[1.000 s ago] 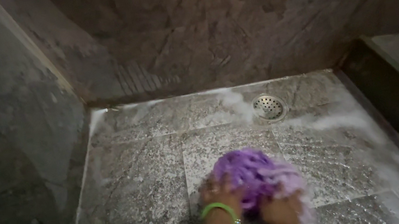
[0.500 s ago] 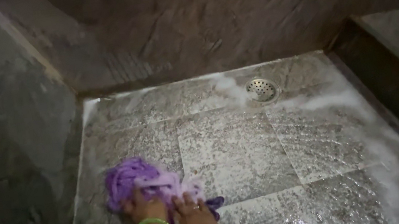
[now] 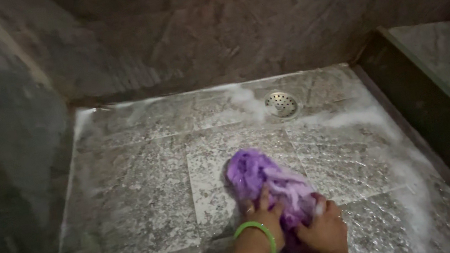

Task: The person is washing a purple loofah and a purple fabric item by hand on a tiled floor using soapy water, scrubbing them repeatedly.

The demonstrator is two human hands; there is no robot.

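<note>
Both hands, left hand [image 3: 262, 216] and right hand [image 3: 325, 230], closed on purple scrubber [image 3: 266, 183], wet speckled floor [image 3: 136, 205], round drain [image 3: 281, 103] beyond scrubber, foam [image 3: 355, 120] beside drain, dark ledge [image 3: 436, 107] right of drain

Wet, glossy speckled granite floor [image 3: 134, 193], perforated shiny metal drain [image 3: 281, 104], fluffy purple mesh scrubber [image 3: 266, 183], smooth green plastic bangle [image 3: 258, 236].
</note>
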